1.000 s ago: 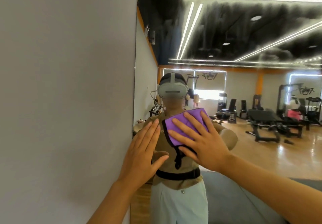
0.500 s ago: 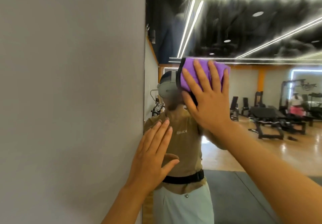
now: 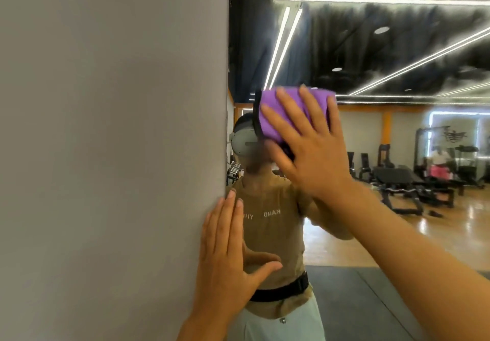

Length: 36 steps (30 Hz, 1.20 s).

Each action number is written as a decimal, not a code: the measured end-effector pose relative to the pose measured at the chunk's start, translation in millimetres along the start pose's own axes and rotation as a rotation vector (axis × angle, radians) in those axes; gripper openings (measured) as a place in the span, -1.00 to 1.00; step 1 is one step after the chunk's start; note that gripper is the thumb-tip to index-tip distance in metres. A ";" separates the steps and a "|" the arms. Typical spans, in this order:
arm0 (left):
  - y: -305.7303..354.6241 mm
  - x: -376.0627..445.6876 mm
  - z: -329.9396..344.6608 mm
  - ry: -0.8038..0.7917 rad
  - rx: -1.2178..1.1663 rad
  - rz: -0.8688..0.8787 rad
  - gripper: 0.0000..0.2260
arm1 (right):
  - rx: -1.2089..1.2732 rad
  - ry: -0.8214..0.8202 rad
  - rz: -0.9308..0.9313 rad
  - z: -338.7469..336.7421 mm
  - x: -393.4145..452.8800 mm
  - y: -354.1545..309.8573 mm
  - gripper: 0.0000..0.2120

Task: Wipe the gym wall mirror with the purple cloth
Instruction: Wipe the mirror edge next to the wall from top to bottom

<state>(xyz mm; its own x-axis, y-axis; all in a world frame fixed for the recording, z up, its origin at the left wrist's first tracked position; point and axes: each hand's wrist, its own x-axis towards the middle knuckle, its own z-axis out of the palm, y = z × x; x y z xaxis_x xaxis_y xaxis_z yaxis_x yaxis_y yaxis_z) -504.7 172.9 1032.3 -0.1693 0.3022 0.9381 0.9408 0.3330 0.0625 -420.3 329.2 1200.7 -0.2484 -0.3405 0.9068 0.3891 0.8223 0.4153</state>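
Pressing flat, the right hand [image 3: 313, 155] spreads straight fingers [image 3: 281, 120] pinning the purple cloth [image 3: 275, 118] against the mirror [image 3: 397, 57]; the left hand [image 3: 225, 255], open-palmed, braces beside the wall [image 3: 106, 128].

Folded purple cloth [image 3: 278, 112] flat against mirror [image 3: 371, 49] (black-edged)

Single head-worn view, facing the wall mirror [image 3: 371, 128] at close range.
Looks forward and slightly down from head height, near enough for both hands to reach the glass; takes in the grey wall [image 3: 106, 128] on the left, with the gym room seen only as reflection.
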 end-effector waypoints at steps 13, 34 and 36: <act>-21.7 -7.7 -8.0 -0.010 -0.055 0.056 -0.12 | 0.038 -0.193 -0.345 0.0 -83.3 -47.6 -0.48; -44.2 2.2 -37.8 -0.136 0.095 0.003 0.01 | 0.058 -0.190 -0.269 -0.4 -114.0 -74.5 -0.47; -47.8 3.2 -40.0 -0.195 0.103 0.038 0.05 | 0.053 -0.238 -0.299 -1.9 -144.2 -84.7 -0.45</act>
<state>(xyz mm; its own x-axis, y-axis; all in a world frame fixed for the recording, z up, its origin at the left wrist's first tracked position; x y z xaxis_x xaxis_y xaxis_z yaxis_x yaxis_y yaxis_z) -538.4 122.2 1046.0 -0.1974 0.4802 0.8546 0.9142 0.4049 -0.0164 -415.8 307.8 1035.0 -0.5457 -0.4582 0.7016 0.2235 0.7273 0.6489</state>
